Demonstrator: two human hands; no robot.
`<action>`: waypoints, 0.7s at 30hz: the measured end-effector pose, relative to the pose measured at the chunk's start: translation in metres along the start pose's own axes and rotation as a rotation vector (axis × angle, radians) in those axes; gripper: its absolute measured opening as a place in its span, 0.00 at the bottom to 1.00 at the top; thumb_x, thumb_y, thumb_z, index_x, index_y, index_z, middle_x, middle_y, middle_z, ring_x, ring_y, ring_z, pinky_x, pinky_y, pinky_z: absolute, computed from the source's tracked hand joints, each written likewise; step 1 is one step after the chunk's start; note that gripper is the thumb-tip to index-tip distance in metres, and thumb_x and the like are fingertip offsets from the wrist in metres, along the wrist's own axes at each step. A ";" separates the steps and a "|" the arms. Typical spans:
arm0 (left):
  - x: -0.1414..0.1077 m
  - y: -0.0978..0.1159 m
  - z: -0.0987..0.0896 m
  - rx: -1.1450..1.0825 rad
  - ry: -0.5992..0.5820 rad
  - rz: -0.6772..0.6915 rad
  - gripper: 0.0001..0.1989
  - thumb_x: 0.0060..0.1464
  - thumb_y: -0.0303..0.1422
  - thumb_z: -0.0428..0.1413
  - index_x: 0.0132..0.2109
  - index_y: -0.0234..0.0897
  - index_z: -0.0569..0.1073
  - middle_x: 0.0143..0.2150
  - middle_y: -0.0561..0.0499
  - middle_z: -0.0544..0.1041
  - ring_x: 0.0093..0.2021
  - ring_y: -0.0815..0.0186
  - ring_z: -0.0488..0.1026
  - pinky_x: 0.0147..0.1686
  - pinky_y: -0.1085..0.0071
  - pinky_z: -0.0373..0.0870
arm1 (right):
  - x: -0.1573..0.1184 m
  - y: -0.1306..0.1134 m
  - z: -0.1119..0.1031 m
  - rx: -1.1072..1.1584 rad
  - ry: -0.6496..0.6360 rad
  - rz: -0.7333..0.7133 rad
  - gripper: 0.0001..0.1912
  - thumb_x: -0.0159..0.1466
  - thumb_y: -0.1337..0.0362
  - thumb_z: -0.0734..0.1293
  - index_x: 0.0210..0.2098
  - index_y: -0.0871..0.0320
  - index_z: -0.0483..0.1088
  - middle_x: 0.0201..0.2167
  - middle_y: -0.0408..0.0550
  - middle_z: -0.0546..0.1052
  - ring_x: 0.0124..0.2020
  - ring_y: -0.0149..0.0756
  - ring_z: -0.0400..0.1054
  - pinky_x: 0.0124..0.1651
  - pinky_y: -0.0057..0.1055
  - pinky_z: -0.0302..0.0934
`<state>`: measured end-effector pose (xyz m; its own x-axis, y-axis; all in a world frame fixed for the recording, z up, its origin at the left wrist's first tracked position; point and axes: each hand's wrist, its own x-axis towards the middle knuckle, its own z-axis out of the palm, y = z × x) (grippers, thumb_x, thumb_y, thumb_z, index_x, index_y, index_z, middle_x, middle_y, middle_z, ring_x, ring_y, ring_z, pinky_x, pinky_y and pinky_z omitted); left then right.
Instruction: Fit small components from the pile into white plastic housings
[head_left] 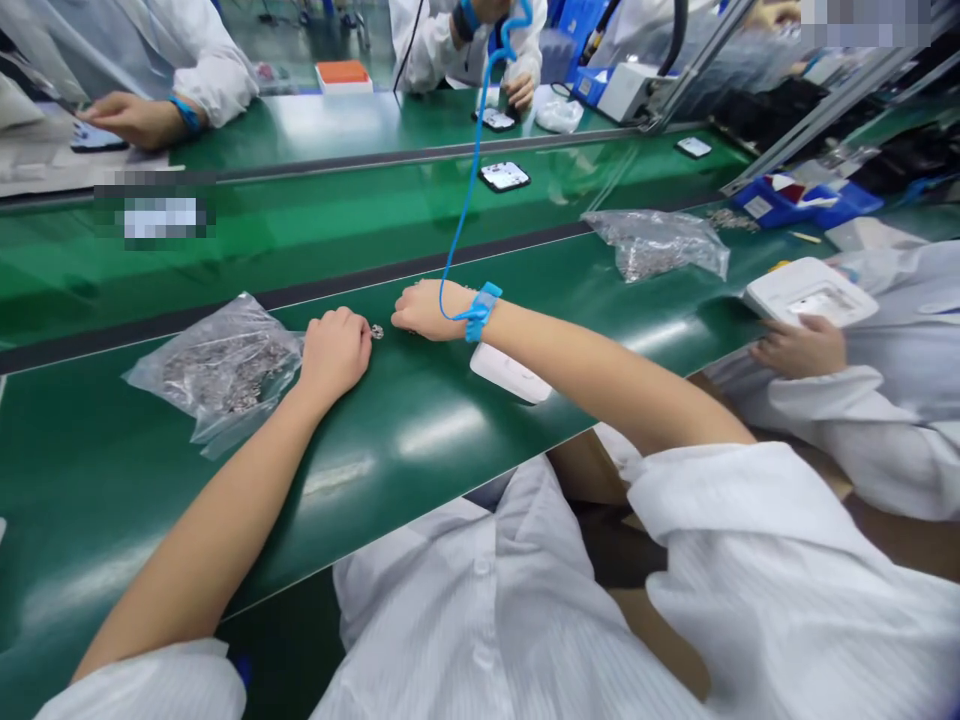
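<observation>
My left hand (336, 352) rests on the green bench (420, 430) with its fingers curled down. Beside its fingertips lies a small cluster of shiny metal parts (377, 331). Just left of that hand is a clear plastic bag (225, 370) full of small metal parts. My right hand (429, 309) is bent inward with closed fingers, facing the left hand; whatever its fingers hold is hidden. A blue wrist strap (482, 312) with a cord circles my right wrist. Partly under my right forearm sits a white shallow tray or case (510, 374).
Behind a dark rail runs a green belt carrying a phone-like device (505, 177) and another (694, 147). Another bag of metal parts (652, 243) and blue bins (806, 200) lie to the right. A co-worker's hand (802, 348) holds a white tray (812, 291). Other people work opposite.
</observation>
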<state>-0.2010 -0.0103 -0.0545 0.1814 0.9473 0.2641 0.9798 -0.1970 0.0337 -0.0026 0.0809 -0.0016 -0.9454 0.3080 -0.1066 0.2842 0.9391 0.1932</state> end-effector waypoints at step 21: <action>-0.035 0.075 -0.038 -0.440 0.389 0.578 0.11 0.65 0.32 0.54 0.53 0.42 0.74 0.45 0.45 0.82 0.44 0.61 0.78 0.44 0.61 0.70 | -0.120 -0.074 -0.022 1.659 0.461 0.352 0.09 0.61 0.64 0.73 0.35 0.59 0.69 0.30 0.41 0.78 0.29 0.27 0.70 0.32 0.25 0.64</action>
<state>-0.1373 -0.0678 -0.0244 0.5259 0.5263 0.6682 0.6036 -0.7844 0.1427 0.0865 -0.0291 0.0179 -0.6892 0.7238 0.0351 0.0369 0.0834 -0.9958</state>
